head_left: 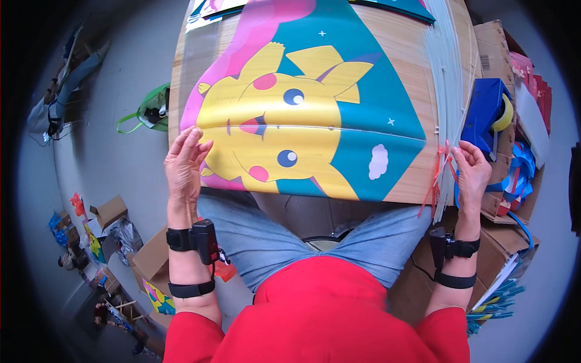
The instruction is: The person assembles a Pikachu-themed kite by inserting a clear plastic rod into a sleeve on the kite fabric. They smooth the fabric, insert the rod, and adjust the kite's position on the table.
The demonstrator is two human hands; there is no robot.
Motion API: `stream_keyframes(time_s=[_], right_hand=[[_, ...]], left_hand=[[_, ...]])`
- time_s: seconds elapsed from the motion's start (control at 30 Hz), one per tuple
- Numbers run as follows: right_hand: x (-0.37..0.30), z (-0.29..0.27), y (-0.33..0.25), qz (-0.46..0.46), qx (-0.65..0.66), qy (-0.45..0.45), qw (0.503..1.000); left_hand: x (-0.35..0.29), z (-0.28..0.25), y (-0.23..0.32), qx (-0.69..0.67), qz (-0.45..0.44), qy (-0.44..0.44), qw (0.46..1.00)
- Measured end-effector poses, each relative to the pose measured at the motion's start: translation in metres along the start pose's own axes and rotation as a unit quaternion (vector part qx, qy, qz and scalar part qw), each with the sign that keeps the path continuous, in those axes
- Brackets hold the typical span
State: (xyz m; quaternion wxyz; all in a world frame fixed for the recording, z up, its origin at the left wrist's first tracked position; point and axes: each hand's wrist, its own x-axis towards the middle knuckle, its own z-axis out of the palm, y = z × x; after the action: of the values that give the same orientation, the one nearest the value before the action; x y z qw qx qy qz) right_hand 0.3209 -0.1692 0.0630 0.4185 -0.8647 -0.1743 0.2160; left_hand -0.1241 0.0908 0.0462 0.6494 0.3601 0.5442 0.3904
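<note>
A glossy printed kite sheet (369, 121) lies on a wooden table, with a yellow cartoon character on teal and pink. A thin pale line, like a rod or a seam, crosses its middle from left to right. My left hand (184, 160) is at the sheet's left edge, thumb and fingers pinched together where that line ends. My right hand (472, 172) is closed in a pinch beside a bundle of thin white rods (446, 72). Red string (437, 172) hangs around the bundle's near end, close to the right fingertips. What lies between the fingers of either hand is too small to tell.
More printed sheets (399, 7) lie at the table's far edge. A blue tape dispenser (483, 112) stands right of the rods, by a cardboard box (491, 45). A green bag (156, 107) is on the floor at left. Open boxes (151, 257) stand at lower left.
</note>
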Motion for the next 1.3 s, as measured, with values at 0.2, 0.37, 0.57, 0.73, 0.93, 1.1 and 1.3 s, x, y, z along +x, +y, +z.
stream_keyframes(time_s=[0.2, 0.37, 0.57, 0.73, 0.93, 1.1, 1.3], right_hand=[[0.003, -0.010, 0.020, 0.016, 0.033, -0.011, 0.999], [0.004, -0.009, 0.032, 0.028, 0.034, -0.021, 0.999], [0.007, -0.011, 0.033, 0.019, 0.036, -0.024, 0.999], [0.008, -0.014, 0.035, 0.008, 0.020, -0.029, 0.999], [0.004, -0.009, 0.026, 0.017, 0.010, -0.026, 0.999], [0.005, 0.006, 0.018, -0.015, -0.024, -0.054, 0.998], [0.010, 0.016, 0.022, -0.044, -0.076, -0.049, 0.995]], left_hand=[[-0.004, 0.005, -0.004, -0.043, -0.032, -0.006, 0.999], [-0.004, 0.003, -0.005, -0.114, -0.037, -0.055, 0.991], [-0.007, 0.004, 0.003, -0.067, -0.044, -0.062, 0.995], [-0.007, -0.004, 0.000, -0.069, -0.030, -0.082, 0.994], [-0.009, 0.001, 0.009, 0.025, -0.035, -0.053, 0.998], [-0.002, 0.007, 0.013, 0.161, -0.024, 0.033, 0.986], [0.010, 0.008, 0.007, 0.246, 0.015, 0.088, 0.965]])
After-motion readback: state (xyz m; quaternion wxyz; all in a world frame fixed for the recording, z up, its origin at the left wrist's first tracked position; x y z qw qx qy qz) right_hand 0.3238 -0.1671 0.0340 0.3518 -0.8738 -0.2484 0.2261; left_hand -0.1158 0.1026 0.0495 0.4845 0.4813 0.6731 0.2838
